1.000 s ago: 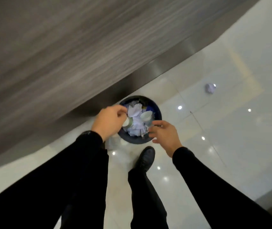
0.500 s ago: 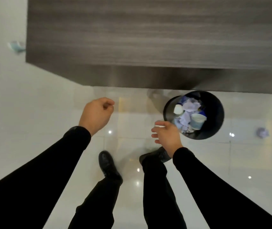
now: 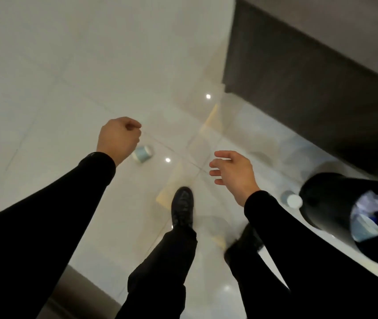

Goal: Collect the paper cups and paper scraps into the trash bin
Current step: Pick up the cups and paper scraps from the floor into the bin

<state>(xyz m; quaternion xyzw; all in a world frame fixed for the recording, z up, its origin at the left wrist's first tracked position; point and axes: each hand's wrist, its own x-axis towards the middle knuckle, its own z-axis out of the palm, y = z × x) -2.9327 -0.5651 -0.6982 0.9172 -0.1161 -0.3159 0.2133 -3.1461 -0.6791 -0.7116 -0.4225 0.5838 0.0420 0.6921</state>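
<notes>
A pale blue paper cup [image 3: 142, 154] lies on its side on the glossy floor, just below and right of my left hand [image 3: 118, 138], whose fingers are curled shut with nothing in them. My right hand [image 3: 234, 174] hovers open, fingers spread, holding nothing. The black trash bin [image 3: 328, 199] stands at the right edge, with crumpled paper [image 3: 370, 202] and a cup [image 3: 365, 227] inside. Another cup [image 3: 292, 199] lies on the floor against the bin's left side.
A dark wood-grain cabinet [image 3: 310, 72] fills the upper right, close behind the bin. My black shoes [image 3: 182, 207] and trouser legs stand on the white tiled floor [image 3: 68, 77]. A dark ledge [image 3: 77, 293] shows at the bottom left.
My view has swung left, away from the bin, which now sits at the right edge. My left hand has left the bin and closed above a floor cup. One foot has stepped forward.
</notes>
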